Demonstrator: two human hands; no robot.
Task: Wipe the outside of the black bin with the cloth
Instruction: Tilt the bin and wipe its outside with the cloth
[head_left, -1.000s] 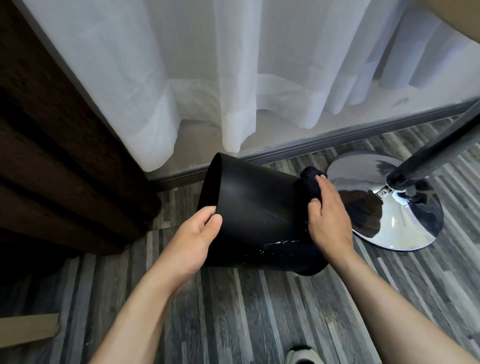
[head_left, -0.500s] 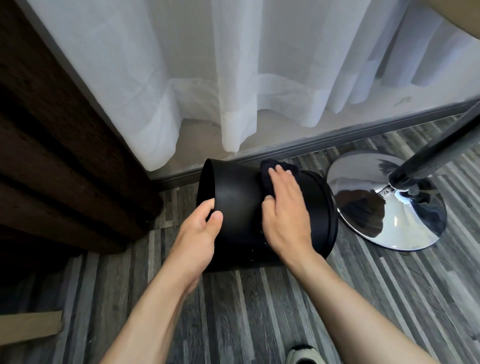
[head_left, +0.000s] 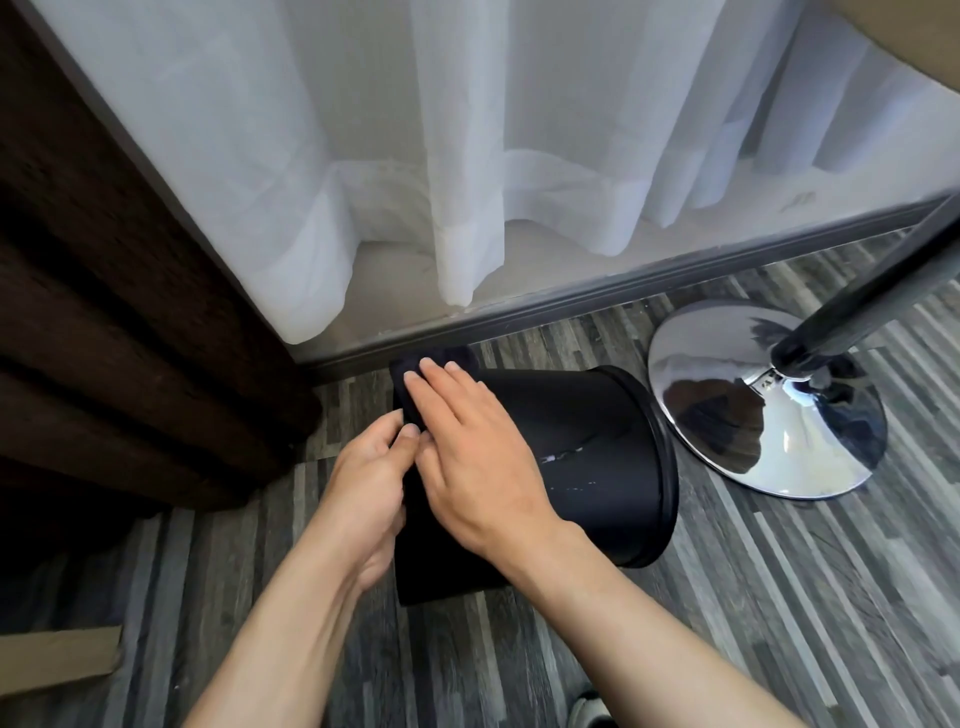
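Low in the middle of the frame, the black bin (head_left: 582, 467) lay tipped on its side on the grey striped floor (head_left: 727, 597), its rimmed end pointing toward the right and its other end hidden behind the hands. The right hand (head_left: 467, 452) lay flat and open on the upper side of the bin, fingers pressing a dark cloth (head_left: 436, 361) against the bin's far left edge. The left hand (head_left: 371, 486) was curled closed on the bin's left end, its thumb touching the right hand. Pale smears and specks showed on the bin's side near the centre of the frame, so the wiping looked unfinished. Just beside the bin, at right, stood a shiny chrome stand base (head_left: 769, 410) with a dark pole (head_left: 872, 306); above, a white curtain (head_left: 467, 156) hung down close behind the bin. The round bin could probably roll if the left hand's grip eased, knocking into the chrome base. A wide sweep might also catch the curtain hem, and the dark cloth against the black bin could make missed patches hard to notice.
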